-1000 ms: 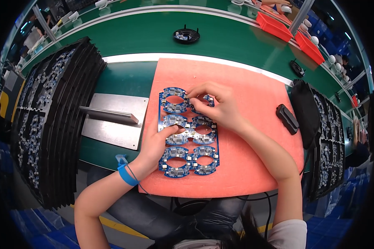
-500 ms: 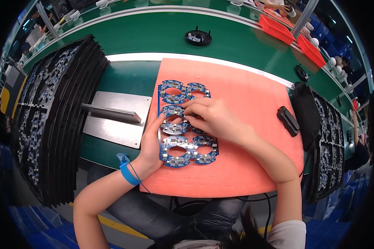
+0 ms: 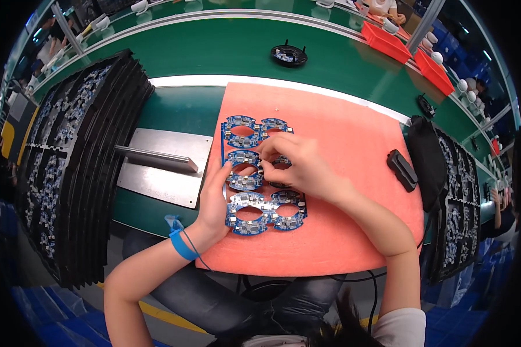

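Green belt [image 3: 214, 51] across back; metal posts [image 3: 426, 26]; bright lights [image 3: 486, 53]; grey floor [image 3: 169, 336], yellow stripe [image 3: 168, 317].

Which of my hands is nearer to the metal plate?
Left. Your left hand is just right of the metal plate, at the left edge of the blue circuit boards. Your right hand is farther right, over their middle row.

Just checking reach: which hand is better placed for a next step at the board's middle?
Probably the right hand: it is right at the board's middle, while the left hand holds the left edge.
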Demonstrator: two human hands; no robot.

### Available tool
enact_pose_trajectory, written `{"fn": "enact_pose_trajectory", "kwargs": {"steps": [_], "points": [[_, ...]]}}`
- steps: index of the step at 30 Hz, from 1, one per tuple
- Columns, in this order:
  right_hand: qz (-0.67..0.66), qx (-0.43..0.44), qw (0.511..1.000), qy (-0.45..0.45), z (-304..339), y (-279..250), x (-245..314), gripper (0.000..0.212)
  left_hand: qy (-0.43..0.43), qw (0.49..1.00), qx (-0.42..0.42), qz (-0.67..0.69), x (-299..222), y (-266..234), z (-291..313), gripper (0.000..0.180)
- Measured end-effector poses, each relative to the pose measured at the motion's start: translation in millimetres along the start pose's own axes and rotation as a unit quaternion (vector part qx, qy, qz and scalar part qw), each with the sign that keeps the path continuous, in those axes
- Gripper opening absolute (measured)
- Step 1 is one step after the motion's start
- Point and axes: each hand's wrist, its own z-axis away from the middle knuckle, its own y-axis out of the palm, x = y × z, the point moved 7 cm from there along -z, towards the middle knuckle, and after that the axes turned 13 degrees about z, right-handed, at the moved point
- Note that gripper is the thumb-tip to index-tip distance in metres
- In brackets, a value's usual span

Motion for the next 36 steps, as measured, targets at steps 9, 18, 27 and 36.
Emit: {"fn": "enact_pose_trajectory", "kwargs": {"steps": [9,18,27,36], "points": [[0.089,-0.091,0.985,-0.113,2,11,12,0.015,0.004,1.000,0.015,-0.026,2,-1,-3,0.043],[-0.055,-0.065,0.996,-0.014,-1,14,2,0.015,-0.016,0.998,0.039,-0.046,6,-5,-6,0.051],[0.044,-0.093,0.989,-0.110,-2,16,26,0.015,0.010,0.995,0.049,-0.086,2,11,2,0.054],[-0.030,-0.077,0.996,-0.029,-5,5,15,0.012,0.035,0.985,0.051,-0.158,-1,18,6,0.063]]}}
